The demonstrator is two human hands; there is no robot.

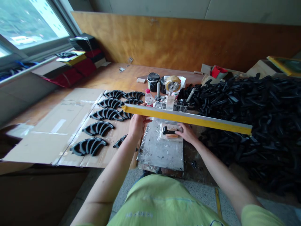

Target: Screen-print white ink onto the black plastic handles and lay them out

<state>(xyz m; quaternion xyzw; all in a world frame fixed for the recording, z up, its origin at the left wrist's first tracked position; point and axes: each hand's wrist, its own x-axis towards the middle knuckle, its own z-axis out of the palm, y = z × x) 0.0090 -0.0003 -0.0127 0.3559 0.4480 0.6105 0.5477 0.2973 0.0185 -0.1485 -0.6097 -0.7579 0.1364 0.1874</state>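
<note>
A long yellow-edged frame (188,119), seen edge-on, is raised and tilted above the work plate. My left hand (138,121) is closed around its left end, with some fingers hidden behind it. Under the frame, a black curved handle-like part (169,131) lies on a small pinkish block (172,136) fixed to the grey metal plate (162,153). My right hand (187,132) pinches the right end of this black part between thumb and fingers.
Fanned rows of black parts (90,146) lie on cardboard (47,135) at left. A large heap of black parts (230,103) fills the right side. Behind the frame stand a pink-capped bottle (148,97), a black tub (153,82) and a tape roll (172,84).
</note>
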